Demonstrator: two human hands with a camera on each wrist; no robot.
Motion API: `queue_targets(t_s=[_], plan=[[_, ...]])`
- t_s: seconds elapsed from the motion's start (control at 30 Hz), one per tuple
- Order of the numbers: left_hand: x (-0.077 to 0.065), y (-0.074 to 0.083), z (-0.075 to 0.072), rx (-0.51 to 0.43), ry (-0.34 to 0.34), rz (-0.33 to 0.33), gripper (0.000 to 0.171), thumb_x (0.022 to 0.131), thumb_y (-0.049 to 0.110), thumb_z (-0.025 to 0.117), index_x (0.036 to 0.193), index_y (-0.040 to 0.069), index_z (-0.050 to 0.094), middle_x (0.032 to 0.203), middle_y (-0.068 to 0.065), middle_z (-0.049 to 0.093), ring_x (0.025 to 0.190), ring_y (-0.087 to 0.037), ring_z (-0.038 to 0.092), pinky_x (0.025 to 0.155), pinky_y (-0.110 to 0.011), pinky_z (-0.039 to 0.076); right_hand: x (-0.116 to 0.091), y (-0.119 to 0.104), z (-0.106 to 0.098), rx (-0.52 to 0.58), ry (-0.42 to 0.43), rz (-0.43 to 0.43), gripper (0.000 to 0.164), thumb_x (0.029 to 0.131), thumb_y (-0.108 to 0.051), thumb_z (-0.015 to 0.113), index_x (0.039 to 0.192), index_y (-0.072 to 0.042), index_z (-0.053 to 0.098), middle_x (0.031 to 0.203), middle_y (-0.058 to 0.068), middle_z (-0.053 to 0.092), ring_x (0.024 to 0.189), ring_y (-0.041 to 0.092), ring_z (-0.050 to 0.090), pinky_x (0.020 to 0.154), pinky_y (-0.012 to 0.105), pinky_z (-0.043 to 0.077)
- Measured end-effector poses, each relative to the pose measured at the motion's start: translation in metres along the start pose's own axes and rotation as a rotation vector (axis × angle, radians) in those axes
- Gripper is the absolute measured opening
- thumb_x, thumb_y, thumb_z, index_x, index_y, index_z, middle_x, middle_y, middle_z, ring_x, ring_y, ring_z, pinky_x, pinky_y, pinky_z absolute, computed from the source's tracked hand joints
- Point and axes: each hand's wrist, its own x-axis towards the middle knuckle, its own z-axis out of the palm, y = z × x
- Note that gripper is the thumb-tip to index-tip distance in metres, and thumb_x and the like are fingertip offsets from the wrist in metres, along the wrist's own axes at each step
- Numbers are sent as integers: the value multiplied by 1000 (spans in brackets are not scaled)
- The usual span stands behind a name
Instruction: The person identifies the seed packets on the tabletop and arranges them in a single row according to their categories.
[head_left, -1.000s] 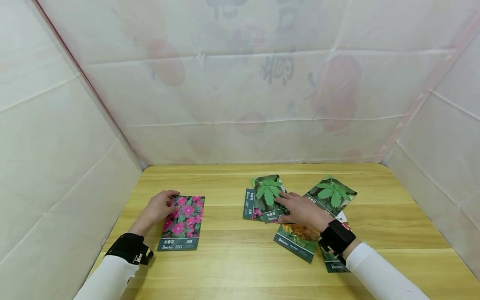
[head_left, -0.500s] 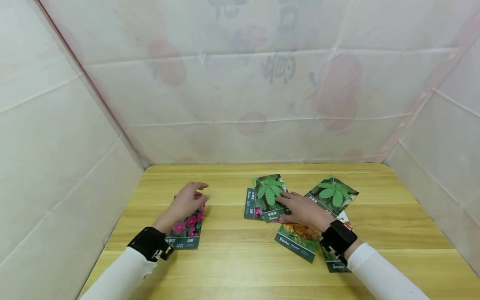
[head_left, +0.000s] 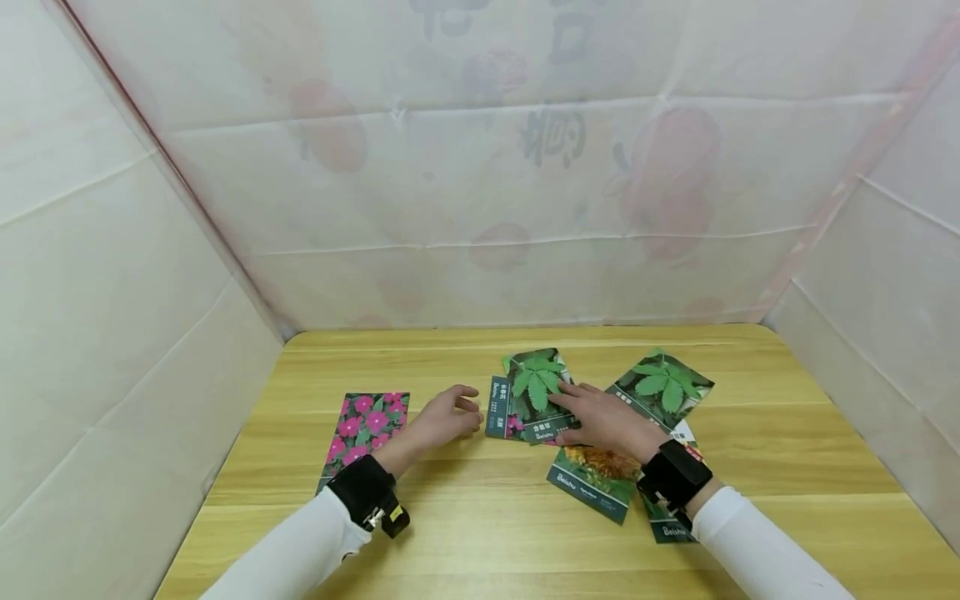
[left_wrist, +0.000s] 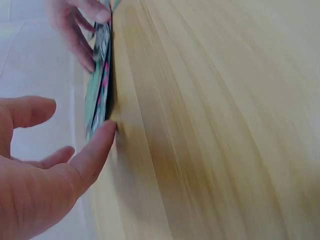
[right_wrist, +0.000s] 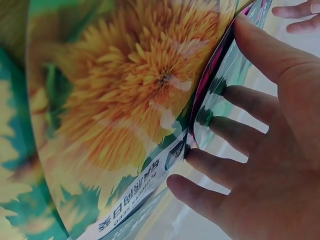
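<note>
In the head view my left hand (head_left: 446,418) is over the table with its fingers loosely bent and nothing in them. Just right of its fingertips lies a small pile of seed packets, a green-leaf seed packet (head_left: 537,392) on top and a dark-edged seed packet (head_left: 497,408) poking out beneath. My right hand (head_left: 603,423) rests its fingertips on that pile, fingers extended. A pink-flower seed packet (head_left: 365,429) lies to the left, partly covered by my left forearm. Below my right hand is an orange-flower seed packet (right_wrist: 135,95), large in the right wrist view.
Another green-leaf seed packet (head_left: 663,390) lies at the right, overlapping other packets. A further packet (head_left: 670,531) shows partly under my right wrist. The wooden table (head_left: 480,533) is enclosed by pale cloth walls (head_left: 465,283).
My left hand has left the pink-flower seed packet and travelled right, toward the pile. The packet stays on the table. My right hand has hardly moved.
</note>
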Motion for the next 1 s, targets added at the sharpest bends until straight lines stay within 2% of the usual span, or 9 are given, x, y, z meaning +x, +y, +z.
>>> queue_targets(t_s=[0.03, 0.23, 0.27, 0.3, 0.5, 0.57, 0.67, 0.8, 1.0], plan=[[1, 1, 2, -31, -2, -11, 57, 100, 7, 63, 150, -7, 42, 136, -26, 56, 107, -31, 69, 93, -44, 58, 1, 3, 3, 1, 7, -2, 71, 99, -38, 69, 157, -6, 45, 166, 23, 29, 149, 48, 29, 118, 57, 31], [7, 3, 9, -173, 6, -62, 67, 97, 2, 63, 156, -7, 33, 140, -28, 53, 115, -36, 66, 94, -44, 58, -1, 1, 1, 13, 2, 0, 70, 99, -38, 69, 157, -7, 44, 166, 22, 28, 150, 49, 28, 119, 57, 30], [8, 3, 10, -193, 11, -66, 67, 97, 1, 63, 156, -7, 32, 139, -28, 55, 115, -37, 66, 95, -44, 57, -3, -2, -2, 22, -8, 4, 69, 99, -30, 71, 157, -5, 43, 166, 23, 27, 150, 50, 27, 119, 59, 30], [8, 3, 10, -211, 16, -67, 67, 98, 1, 63, 156, -7, 32, 137, -28, 56, 116, -37, 66, 95, -44, 57, -3, -1, -2, 26, -9, 5, 69, 99, -31, 71, 157, -5, 43, 167, 23, 27, 150, 50, 26, 119, 59, 29], [13, 3, 16, -251, 39, -56, 59, 101, 1, 61, 153, -12, 36, 132, -29, 61, 118, -37, 65, 95, -39, 57, -2, -1, -2, 44, -16, -11, 69, 99, -31, 71, 157, -5, 43, 166, 23, 27, 150, 49, 27, 119, 57, 30], [16, 2, 19, -247, 42, -49, 55, 102, 2, 62, 150, -13, 41, 129, -27, 62, 113, -34, 67, 93, -37, 58, -3, -1, -3, 47, -18, -18, 69, 99, -30, 71, 157, -5, 43, 166, 23, 28, 150, 47, 28, 119, 56, 30], [19, -1, 22, -238, 50, -37, 49, 102, 2, 63, 145, -14, 48, 119, -24, 64, 97, -25, 70, 87, -35, 60, -3, 0, -3, 50, -18, -21, 69, 100, -30, 70, 158, -5, 42, 166, 23, 28, 150, 46, 29, 118, 55, 32], [20, -1, 24, -250, 82, -35, 43, 101, -1, 63, 140, -13, 53, 107, -19, 64, 78, -17, 67, 80, -35, 62, -4, 2, -3, 62, -20, -1, 68, 101, -31, 68, 159, -7, 41, 167, 22, 28, 151, 44, 30, 118, 54, 33], [14, 0, 23, -235, 149, -10, 37, 99, -3, 62, 135, -10, 58, 101, -15, 63, 77, -18, 65, 77, -38, 63, -8, 2, -5, 69, -11, 12, 69, 102, -33, 68, 159, -7, 40, 166, 23, 29, 150, 44, 31, 117, 54, 34]])
